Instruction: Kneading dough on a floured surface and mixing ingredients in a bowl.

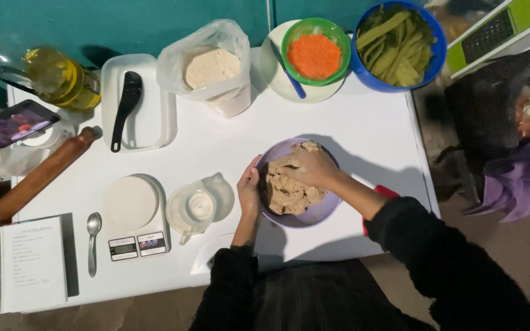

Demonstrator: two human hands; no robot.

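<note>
Item: white table [363,132], seen from above, person seated at its near edge.

Hands. Left hand [248,187] was curled against the left outer rim of the lilac bowl [323,211], fingers wrapped loosely on the rim, steadying it. Right hand [311,165] lay palm-down on the dough [286,193], fingers spread and pressed into the mass; whether it had closed on a piece could not be told. Both sleeves black.

Bowl and dough. The bowl stood close to the near edge, right of centre. The dough was tan and ragged, filling most of the bowl.

Near edge, leftward: clear jug [191,209] just beside the bowl, kitchen scale [133,211] with round white platform, spoon [93,239], notebook [32,263] at the near-left corner.

Left edge: rolling pin [38,178] lying slantwise, phone [10,125], oil bottle [62,76] at the far-left corner.

Far edge: white tray [151,116] holding a black scoop [125,107], bag of flour [213,64], green bowl [314,52] of orange grated stuff set in a white bowl, blue bowl [427,61] of green strips at the far-right corner.

Risks, as judged. The bowl sat near the table's near edge; a hard push from the right hand could slide or tip it toward the lap if the left hand's light hold slipped. The jug stood within reach of the left elbow and could be knocked. Sticky dough might reach the sleeves.
</note>
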